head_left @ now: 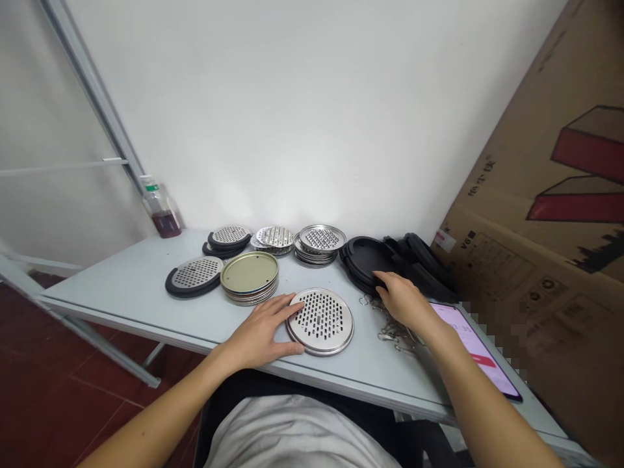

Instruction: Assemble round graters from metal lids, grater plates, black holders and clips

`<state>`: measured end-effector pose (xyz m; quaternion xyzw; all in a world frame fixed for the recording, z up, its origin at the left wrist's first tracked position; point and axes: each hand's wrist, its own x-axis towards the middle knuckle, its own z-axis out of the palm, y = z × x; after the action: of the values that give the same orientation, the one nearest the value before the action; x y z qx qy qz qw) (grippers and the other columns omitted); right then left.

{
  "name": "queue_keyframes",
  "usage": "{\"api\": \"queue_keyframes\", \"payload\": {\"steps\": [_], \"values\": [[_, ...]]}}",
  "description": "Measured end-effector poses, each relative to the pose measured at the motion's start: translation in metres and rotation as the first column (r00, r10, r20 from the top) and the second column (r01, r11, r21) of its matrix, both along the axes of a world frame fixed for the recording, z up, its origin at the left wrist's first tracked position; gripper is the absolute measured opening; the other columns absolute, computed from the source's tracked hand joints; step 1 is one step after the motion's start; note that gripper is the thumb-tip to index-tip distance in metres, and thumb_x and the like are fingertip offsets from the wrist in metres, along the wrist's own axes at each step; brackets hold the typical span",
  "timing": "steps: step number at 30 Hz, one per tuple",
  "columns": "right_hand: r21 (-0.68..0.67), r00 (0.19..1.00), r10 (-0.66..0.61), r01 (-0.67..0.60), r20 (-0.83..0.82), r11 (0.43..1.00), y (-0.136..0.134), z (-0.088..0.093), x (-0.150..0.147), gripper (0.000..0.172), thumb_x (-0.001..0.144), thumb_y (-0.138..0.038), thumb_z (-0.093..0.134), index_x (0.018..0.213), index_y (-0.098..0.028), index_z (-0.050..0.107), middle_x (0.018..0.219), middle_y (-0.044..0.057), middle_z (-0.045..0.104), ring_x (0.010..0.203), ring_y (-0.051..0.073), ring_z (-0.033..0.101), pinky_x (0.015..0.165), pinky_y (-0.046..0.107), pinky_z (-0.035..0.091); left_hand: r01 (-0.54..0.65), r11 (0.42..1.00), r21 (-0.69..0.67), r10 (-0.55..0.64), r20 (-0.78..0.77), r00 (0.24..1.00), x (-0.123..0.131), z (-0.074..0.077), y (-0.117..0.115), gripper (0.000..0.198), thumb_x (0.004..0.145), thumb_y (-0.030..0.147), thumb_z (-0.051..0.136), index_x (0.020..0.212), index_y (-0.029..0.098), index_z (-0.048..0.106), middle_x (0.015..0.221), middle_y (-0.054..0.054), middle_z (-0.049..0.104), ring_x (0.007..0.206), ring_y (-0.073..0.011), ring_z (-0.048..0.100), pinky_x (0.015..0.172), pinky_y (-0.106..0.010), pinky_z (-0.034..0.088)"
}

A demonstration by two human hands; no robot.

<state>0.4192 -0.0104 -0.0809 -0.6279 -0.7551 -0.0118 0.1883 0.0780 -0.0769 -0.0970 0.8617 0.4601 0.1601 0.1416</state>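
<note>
A round perforated steel disc lies flat near the table's front edge. My left hand rests on its left rim, fingers spread around the edge. My right hand reaches to a stack of black round rings, its fingertips curled on the near rim of the stack. A small heap of wire clips lies just below the right wrist.
Further back on the grey table stand a gold-coloured lid stack, black-rimmed perforated discs, and steel grater discs. A bottle of dark liquid stands by the wall. A phone lies at right beside cardboard boxes.
</note>
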Motion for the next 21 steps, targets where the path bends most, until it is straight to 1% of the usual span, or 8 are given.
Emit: {"api": "queue_keyframes", "payload": {"steps": [2, 5, 8, 13, 15, 18, 21], "values": [[0.002, 1.000, -0.016, 0.016, 0.014, 1.000, 0.003, 0.002, 0.001, 0.040, 0.090, -0.016, 0.052, 0.129, -0.010, 0.062, 0.116, 0.019, 0.068, 0.104, 0.033, 0.067, 0.086, 0.041, 0.051, -0.002, 1.000, 0.001, 0.002, 0.001, 1.000, 0.000, 0.000, 0.000, 0.081, 0.081, 0.066, 0.065, 0.151, 0.035, 0.037, 0.161, -0.007, 0.032, 0.146, -0.0335, 0.031, 0.118, -0.055, 0.029], [0.019, 0.999, -0.038, 0.037, 0.025, 0.999, 0.003, 0.004, 0.001, 0.042, 0.088, -0.019, 0.059, 0.130, -0.012, 0.062, 0.107, 0.016, 0.068, 0.097, 0.031, 0.068, 0.081, 0.038, 0.051, -0.002, 1.000, 0.002, 0.002, -0.002, 1.000, 0.000, 0.000, 0.000, 0.082, 0.081, 0.066, 0.064, 0.151, 0.034, 0.037, 0.161, -0.007, 0.031, 0.147, -0.0333, 0.031, 0.118, -0.054, 0.029], [0.052, 0.997, -0.066, 0.065, 0.027, 0.997, 0.000, 0.006, -0.002, 0.042, 0.087, -0.022, 0.061, 0.129, -0.016, 0.063, 0.104, 0.013, 0.066, 0.091, 0.028, 0.067, 0.076, 0.036, 0.050, 0.001, 1.000, 0.006, -0.001, -0.006, 1.000, 0.000, 0.000, 0.000, 0.082, 0.081, 0.067, 0.064, 0.151, 0.034, 0.037, 0.161, -0.007, 0.031, 0.147, -0.0327, 0.031, 0.118, -0.053, 0.029], [0.115, 0.995, -0.100, 0.097, 0.014, 0.989, -0.009, 0.009, -0.007, 0.033, 0.087, -0.023, 0.062, 0.118, -0.023, 0.069, 0.103, 0.008, 0.066, 0.085, 0.024, 0.066, 0.068, 0.032, 0.047, -0.001, 1.000, 0.006, 0.001, -0.009, 1.000, 0.000, 0.001, 0.000, 0.082, 0.081, 0.067, 0.063, 0.151, 0.035, 0.037, 0.161, -0.006, 0.031, 0.147, -0.0320, 0.031, 0.118, -0.052, 0.029], [0.155, 0.996, -0.093, 0.092, -0.002, 0.984, -0.015, 0.007, -0.009, 0.031, 0.086, -0.023, 0.061, 0.116, -0.024, 0.070, 0.102, 0.006, 0.066, 0.084, 0.023, 0.066, 0.068, 0.032, 0.048, -0.001, 1.000, 0.004, 0.001, -0.013, 1.000, 0.001, 0.001, 0.000, 0.082, 0.081, 0.068, 0.063, 0.151, 0.034, 0.037, 0.161, -0.006, 0.031, 0.147, -0.0320, 0.031, 0.118, -0.052, 0.029], [0.260, 0.998, -0.038, 0.052, -0.060, 0.964, -0.027, 0.002, -0.011, 0.030, 0.086, -0.024, 0.061, 0.114, -0.022, 0.071, 0.100, 0.005, 0.068, 0.080, 0.021, 0.067, 0.068, 0.031, 0.049, 0.001, 1.000, 0.004, -0.001, -0.011, 1.000, 0.001, 0.001, 0.000, 0.083, 0.081, 0.069, 0.063, 0.151, 0.034, 0.037, 0.161, -0.007, 0.030, 0.147, -0.0324, 0.031, 0.118, -0.051, 0.029], [0.311, 0.994, 0.021, 0.012, -0.103, 0.950, -0.044, -0.001, -0.013, 0.027, 0.088, -0.026, 0.059, 0.112, -0.022, 0.071, 0.097, 0.004, 0.068, 0.074, 0.019, 0.066, 0.065, 0.031, 0.049, -0.006, 1.000, 0.003, 0.006, -0.011, 1.000, 0.001, 0.001, 0.000, 0.083, 0.080, 0.069, 0.063, 0.151, 0.034, 0.037, 0.161, -0.007, 0.031, 0.147, -0.0328, 0.031, 0.118, -0.052, 0.029]]}}
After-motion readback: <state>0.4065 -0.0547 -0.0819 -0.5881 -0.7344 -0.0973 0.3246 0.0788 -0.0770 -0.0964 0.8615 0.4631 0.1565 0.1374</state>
